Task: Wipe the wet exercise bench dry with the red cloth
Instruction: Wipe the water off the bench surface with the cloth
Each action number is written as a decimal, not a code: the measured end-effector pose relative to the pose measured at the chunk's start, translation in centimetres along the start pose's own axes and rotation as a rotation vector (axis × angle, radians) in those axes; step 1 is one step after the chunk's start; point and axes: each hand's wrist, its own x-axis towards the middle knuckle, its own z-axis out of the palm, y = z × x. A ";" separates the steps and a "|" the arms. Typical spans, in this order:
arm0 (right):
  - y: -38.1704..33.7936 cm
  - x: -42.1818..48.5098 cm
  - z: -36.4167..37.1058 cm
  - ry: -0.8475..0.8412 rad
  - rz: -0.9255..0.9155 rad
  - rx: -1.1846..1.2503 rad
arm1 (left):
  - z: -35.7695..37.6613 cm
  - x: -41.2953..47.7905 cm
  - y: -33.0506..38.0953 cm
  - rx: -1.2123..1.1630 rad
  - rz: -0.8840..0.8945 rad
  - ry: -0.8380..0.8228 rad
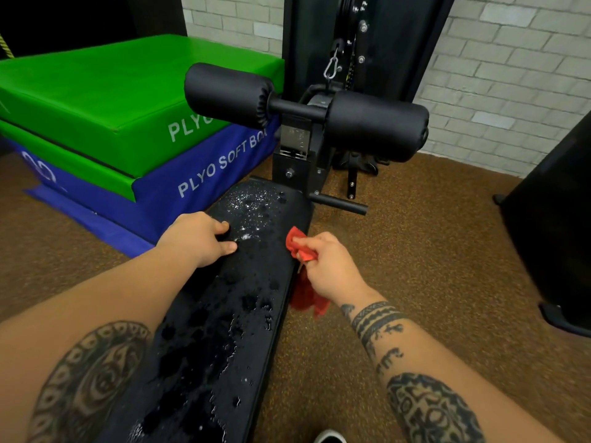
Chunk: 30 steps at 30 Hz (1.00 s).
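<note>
Bench (224, 314) wet, droplets everywhere. Left hand (198, 238) rests on its left edge, fingers loosely bent. Right hand (326, 266) pinches red cloth (307, 297) beside right edge.

Black padded vinyl on the exercise bench (249, 314), finely grained and dull where dry, slick and glinting under beads and pools of water; soft red cloth (306, 297), matt and crumpled, in limp folds. Up ahead, smooth leatherette with a low sheen on the roller pads (377, 126), puckered at the end cap, against matt black painted metal on the frame (319, 161) and bright polished steel on the carabiner (331, 68). Satin-smooth vinyl on the green box (128, 97) and the blue box (160, 203), coarse speckled brown rubber granules over the floor (415, 251), chalky pale painted brick on the wall (511, 75).
</note>
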 end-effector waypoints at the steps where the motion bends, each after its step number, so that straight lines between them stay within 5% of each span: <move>1: 0.0 -0.2 -0.8 -0.068 -0.006 0.006 | 0.0 0.0 0.0 0.004 -0.001 -0.003; 4: -0.9 0.0 -3.8 -0.312 -0.009 -0.079 | -0.1 -0.1 0.1 0.015 -0.007 -0.015; 10: -1.5 4.4 -1.1 0.009 -0.040 -0.208 | 0.2 -0.1 -0.2 0.030 -0.001 0.006; 15: -1.7 4.3 0.4 -0.037 -0.140 -0.391 | 0.1 -0.1 -0.1 0.014 -0.016 -0.005; 20: -3.1 3.4 -3.3 -0.368 -0.151 -0.377 | -0.3 -0.5 0.3 0.010 -0.020 -0.012; 26: -3.5 2.3 -0.5 -0.165 -0.226 -0.439 | -0.3 -0.5 0.3 0.020 -0.016 -0.005; 30: -3.0 0.7 -2.5 -0.338 -0.217 -0.249 | -0.2 -0.3 0.1 0.031 0.003 0.006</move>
